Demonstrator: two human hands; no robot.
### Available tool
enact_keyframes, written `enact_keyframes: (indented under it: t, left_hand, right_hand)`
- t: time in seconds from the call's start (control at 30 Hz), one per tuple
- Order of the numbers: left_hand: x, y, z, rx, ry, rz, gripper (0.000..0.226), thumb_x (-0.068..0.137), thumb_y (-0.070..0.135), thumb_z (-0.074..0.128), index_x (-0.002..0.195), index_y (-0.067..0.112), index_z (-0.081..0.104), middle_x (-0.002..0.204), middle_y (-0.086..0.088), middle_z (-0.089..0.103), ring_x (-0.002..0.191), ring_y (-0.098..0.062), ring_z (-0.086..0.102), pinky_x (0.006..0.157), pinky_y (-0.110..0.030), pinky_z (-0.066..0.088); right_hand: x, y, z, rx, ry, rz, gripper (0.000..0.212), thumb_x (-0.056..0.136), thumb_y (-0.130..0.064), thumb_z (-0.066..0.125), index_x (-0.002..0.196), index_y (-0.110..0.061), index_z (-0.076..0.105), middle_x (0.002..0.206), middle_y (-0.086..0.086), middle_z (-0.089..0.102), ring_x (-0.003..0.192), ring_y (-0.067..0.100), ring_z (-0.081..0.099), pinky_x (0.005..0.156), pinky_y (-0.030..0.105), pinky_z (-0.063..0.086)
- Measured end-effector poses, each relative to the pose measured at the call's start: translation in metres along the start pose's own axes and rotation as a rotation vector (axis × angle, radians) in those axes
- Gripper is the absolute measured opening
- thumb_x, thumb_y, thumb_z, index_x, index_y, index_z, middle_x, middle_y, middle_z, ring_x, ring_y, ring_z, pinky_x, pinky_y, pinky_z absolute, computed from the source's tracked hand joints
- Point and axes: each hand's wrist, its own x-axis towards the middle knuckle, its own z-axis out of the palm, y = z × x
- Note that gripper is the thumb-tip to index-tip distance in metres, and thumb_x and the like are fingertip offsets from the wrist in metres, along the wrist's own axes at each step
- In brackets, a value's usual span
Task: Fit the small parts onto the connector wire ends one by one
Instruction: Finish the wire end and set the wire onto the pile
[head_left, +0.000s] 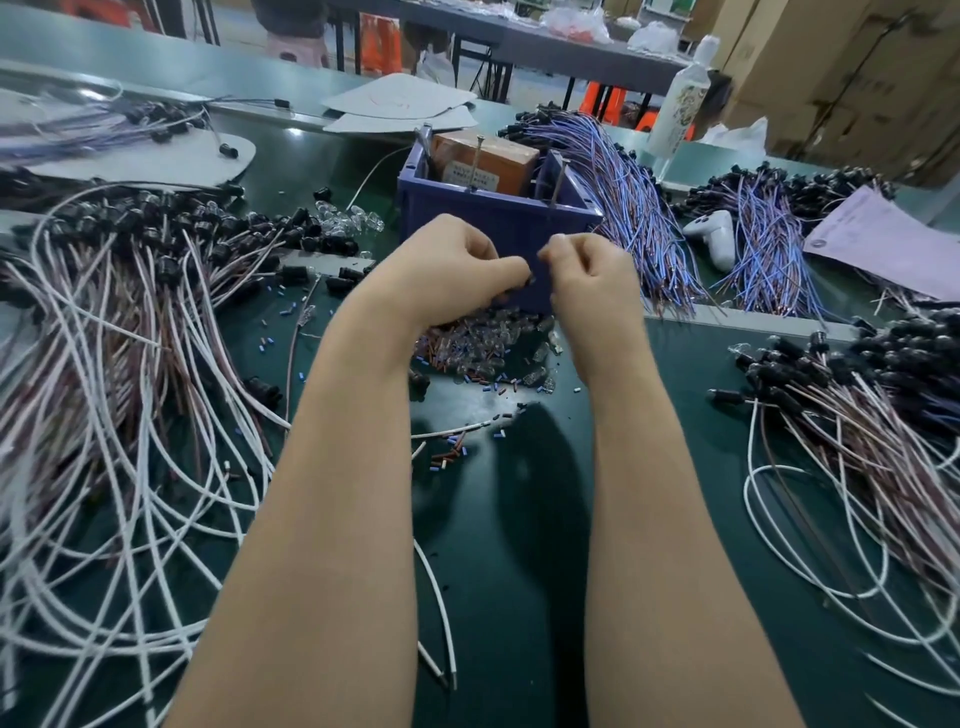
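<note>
My left hand (457, 270) and my right hand (587, 275) are raised together above the green table, fingertips almost touching. A small black connector (529, 280) shows at the left thumb tip, pinched in that hand. The right fingers are curled tight; what they hold is hidden. A white wire pair (441, 613) hangs below the left forearm toward the table's near edge. Under the hands lies a heap of clear small parts (488, 343) with tiny blue and red sleeves (452, 452) scattered nearby.
A blue bin (483, 208) with a brown box stands just behind the hands. Big bundles of white and brown wires with black connectors lie left (119, 332) and right (852, 415). Purple-blue wire bundles (623, 197), a white tool (714, 234) and paper (883, 244) lie at back right.
</note>
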Motion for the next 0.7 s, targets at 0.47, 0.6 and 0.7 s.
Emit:
enact_keyframes:
  t: [0.47,0.6,0.7]
  left_hand:
    - [-0.002,-0.006,0.008,-0.342,-0.052,0.088,0.02,0.088,0.022,0.064,0.085,0.003,0.071,0.064,-0.002,0.058,0.055,-0.005,0.046,0.053,-0.014,0.036]
    - [0.002,-0.005,0.013,-0.081,0.034,0.026,0.024,0.088,0.028,0.062,0.08,0.007,0.071,0.06,0.002,0.059,0.053,-0.007,0.047,0.052,-0.021,0.037]
    - [0.005,-0.004,0.013,0.004,0.044,0.032,0.023,0.087,0.032,0.061,0.075,0.014,0.068,0.061,0.005,0.059,0.054,-0.006,0.048,0.052,-0.022,0.038]
  right_hand:
    - [-0.004,-0.004,-0.003,0.714,-0.277,0.323,0.029,0.1,-0.014,0.045,0.072,-0.008,0.053,0.047,-0.003,0.046,0.039,0.008,0.04,0.041,0.017,0.032]
    - [-0.002,-0.005,0.003,-0.258,-0.05,-0.091,0.023,0.098,-0.021,0.05,0.08,-0.009,0.059,0.063,-0.007,0.05,0.064,0.014,0.049,0.061,0.027,0.035]
    - [-0.005,-0.003,0.005,-0.318,-0.021,-0.202,0.02,0.098,-0.021,0.049,0.083,-0.011,0.058,0.064,-0.012,0.047,0.059,0.002,0.042,0.055,0.014,0.031]
